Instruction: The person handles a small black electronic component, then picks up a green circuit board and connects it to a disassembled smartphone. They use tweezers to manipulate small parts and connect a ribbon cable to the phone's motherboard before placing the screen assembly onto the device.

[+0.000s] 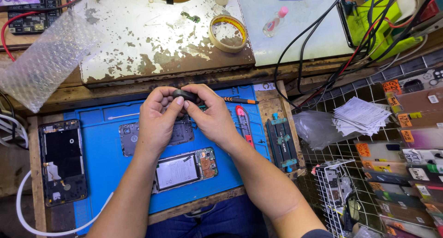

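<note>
Fingers (177, 102) of both hands pinch one small dark oval object (184, 95), left hand (157, 122) and right hand (212, 118) meeting thumb to thumb above a blue work mat (104, 159), seemingly to steady so small a piece. It sits right between the fingertips, raised off the mat. Just beneath lies a dark phone back cover (131, 136); nearer the person, an opened phone (184, 169) shows its battery. An orange-handled screwdriver (240, 100) rests beside the right hand on the tabletop (272, 109).
</note>
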